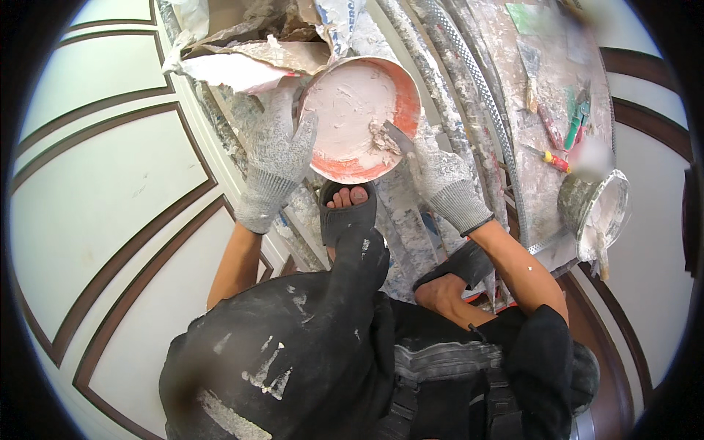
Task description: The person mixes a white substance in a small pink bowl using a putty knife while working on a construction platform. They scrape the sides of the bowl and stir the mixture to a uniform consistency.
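A round red tub (408, 104) of pale pinkish plaster or filler (349, 104) is tipped toward me above my sandalled foot. My left hand (278, 146), in a grey knit work glove, grips the tub at its left side, thumb by the rim. In a matching glove, my right hand (443, 165) holds a putty knife (397, 136) at the tub's lower right. A lump of the filler clings to the blade, which rests in or just over the mix; contact there is hard to tell. Most of the knife's handle is hidden in my palm.
Spattered scaffold planks (404, 212) lie underfoot. A torn paper sack (258, 52) stands beyond the tub. To the right are a perforated metal strip (484, 82), a scraper (529, 71), green-handled pliers (577, 124), a screwdriver (550, 158) and a crusted bucket (572, 203). Panelled wall (110, 181) rises left.
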The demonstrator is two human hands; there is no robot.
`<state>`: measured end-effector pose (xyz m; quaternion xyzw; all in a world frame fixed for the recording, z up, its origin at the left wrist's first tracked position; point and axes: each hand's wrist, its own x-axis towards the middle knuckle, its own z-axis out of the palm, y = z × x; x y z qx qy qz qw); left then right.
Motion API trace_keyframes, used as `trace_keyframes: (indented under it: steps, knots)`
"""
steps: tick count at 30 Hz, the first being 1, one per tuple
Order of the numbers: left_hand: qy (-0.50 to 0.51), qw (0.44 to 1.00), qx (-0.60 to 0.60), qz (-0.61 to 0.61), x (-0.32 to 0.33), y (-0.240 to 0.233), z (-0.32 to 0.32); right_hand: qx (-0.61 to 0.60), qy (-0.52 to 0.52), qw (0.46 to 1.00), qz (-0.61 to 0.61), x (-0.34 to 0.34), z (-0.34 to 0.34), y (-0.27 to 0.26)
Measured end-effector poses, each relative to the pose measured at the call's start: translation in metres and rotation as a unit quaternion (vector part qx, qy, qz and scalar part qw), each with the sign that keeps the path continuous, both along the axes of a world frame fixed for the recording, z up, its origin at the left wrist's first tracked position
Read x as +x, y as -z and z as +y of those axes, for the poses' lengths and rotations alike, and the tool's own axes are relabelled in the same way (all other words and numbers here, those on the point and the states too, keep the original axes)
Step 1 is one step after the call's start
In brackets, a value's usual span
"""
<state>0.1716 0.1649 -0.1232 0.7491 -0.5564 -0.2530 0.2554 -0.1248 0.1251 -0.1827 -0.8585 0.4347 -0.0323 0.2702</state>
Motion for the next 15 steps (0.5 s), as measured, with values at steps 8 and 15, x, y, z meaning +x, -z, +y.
trace_keyframes:
  steps: [8, 15]
  knots:
    - [0.065, 0.956, 0.284, 0.024, 0.003, -0.041, -0.055, -0.02, -0.004, 0.999, 0.033, -0.008, -0.019, -0.001]
    - [0.057, 0.998, 0.012, -0.016, -0.006, 0.021, -0.026, -0.012, -0.006, 0.995, 0.095, -0.004, -0.028, -0.008]
